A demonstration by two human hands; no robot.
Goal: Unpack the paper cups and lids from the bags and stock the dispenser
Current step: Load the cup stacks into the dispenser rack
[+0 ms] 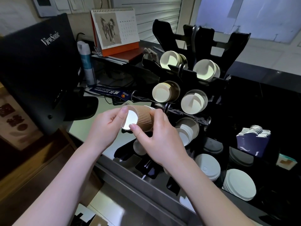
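A brown ribbed paper cup lies on its side between my hands, its white base toward me. My right hand grips the cup's body, thumb under the base rim. My left hand pinches the base end with thumb on top. Just behind stands the black cup dispenser, its slots holding stacks of paper cups with bases facing me. White lids stand in its lower right compartments.
A black monitor stands at the left on the pale counter. A desk calendar and a spray bottle are behind. A dark blue holder of sleeves sits right of the dispenser. An open cardboard box lies below.
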